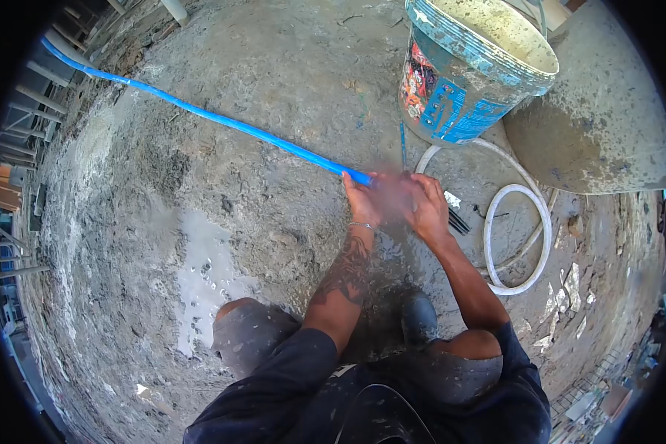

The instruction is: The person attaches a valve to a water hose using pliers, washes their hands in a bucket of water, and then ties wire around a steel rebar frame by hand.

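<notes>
While muddy ground [126, 222] bore a spattered bucket [455, 89], a blue hose [251, 132] stretched to the left hand [361, 205], fingers gripping near its end — the right hand [428, 211] curled just beside, its hold blurred beyond telling.

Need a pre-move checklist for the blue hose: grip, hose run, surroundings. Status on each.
1. Left hand on the blue hose near its end: ok.
2. Right hand grip: cannot tell, the area between the hands is blurred.
3. Visible run of blue hose free of sharp kinks: ok, it curves gently.
4. White hose apart from the blue one: ok, it lies looped on the other side of the hands.
5. Bucket off the blue hose: ok.
6. Ground dry: not ok, wet patch beside the person's left knee.
</notes>
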`<state>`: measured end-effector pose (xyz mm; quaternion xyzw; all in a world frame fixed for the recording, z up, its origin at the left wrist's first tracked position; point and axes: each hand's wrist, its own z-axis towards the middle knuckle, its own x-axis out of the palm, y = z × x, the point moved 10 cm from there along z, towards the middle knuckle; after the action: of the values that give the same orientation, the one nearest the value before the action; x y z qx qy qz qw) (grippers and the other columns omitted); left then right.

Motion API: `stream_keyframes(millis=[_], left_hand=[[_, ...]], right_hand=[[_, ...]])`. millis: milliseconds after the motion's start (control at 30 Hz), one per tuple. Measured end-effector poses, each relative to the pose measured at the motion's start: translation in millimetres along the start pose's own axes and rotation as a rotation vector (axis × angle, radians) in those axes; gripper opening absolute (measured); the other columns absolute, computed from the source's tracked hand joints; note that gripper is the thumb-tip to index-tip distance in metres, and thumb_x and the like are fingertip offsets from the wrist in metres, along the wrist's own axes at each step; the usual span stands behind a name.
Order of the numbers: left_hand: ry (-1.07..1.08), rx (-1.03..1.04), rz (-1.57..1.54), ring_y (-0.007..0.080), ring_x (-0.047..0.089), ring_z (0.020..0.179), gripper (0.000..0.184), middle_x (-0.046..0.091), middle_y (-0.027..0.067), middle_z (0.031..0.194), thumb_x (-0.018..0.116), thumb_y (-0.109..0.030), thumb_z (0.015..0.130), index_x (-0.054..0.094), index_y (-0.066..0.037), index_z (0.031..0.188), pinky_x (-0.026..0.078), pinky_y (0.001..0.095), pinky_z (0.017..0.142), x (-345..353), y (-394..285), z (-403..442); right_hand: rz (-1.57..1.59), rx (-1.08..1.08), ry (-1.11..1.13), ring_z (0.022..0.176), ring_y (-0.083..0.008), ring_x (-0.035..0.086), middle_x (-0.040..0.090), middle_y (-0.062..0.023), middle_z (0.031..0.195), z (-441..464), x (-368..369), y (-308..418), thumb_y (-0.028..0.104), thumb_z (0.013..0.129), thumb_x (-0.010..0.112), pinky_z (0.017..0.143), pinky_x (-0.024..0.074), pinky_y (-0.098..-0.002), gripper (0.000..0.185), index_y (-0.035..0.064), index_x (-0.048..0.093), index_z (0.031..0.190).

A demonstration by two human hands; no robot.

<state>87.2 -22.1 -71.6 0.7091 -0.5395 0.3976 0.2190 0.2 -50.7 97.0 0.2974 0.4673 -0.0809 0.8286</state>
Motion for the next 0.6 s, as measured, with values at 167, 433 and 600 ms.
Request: stream_keyframes(millis=[167, 433, 600], left_hand=[[-0.056, 0.104, 0.204, 0.0227, 0.052, 0.077, 0.052, 0.053, 0.0086, 0.078, 0.046, -0.058, 0.080, 0.048, -0.006, 0.083, 0.043, 0.0346, 0.074, 2, -8, -14], [-0.114, 0.062, 0.482, 0.0160, 0.052, 0.063, 0.037, 0.051, 0.0020, 0.067, 0.050, -0.046, 0.084, 0.047, -0.009, 0.083, 0.044, 0.0315, 0.062, 6, -13, -28], [-0.060, -0.020, 0.284, 0.0173, 0.052, 0.059, 0.037, 0.051, 0.0051, 0.066, 0.049, -0.045, 0.085, 0.045, -0.009, 0.078, 0.045, 0.0296, 0.052, 28, 4, -34]], right_hand=[[-0.005, 0.022, 0.004, 0.097, -0.0290, 0.049, 0.049, -0.0103, 0.106, -2, 1, 0, 0.029, 0.063, 0.074, 0.079, 0.0418, -0.0406, 0.043, 0.0071, 0.058, 0.096], [-0.072, 0.038, -0.049, 0.103, -0.0288, 0.045, 0.047, -0.0095, 0.110, -3, -1, 2, 0.034, 0.061, 0.073, 0.082, 0.0359, -0.0418, 0.045, 0.0091, 0.058, 0.096], [-0.101, -0.092, -0.048, 0.097, -0.0265, 0.049, 0.053, -0.0087, 0.102, -1, -5, 14, 0.032, 0.065, 0.070, 0.081, 0.0380, -0.0401, 0.042, 0.0058, 0.059, 0.095]])
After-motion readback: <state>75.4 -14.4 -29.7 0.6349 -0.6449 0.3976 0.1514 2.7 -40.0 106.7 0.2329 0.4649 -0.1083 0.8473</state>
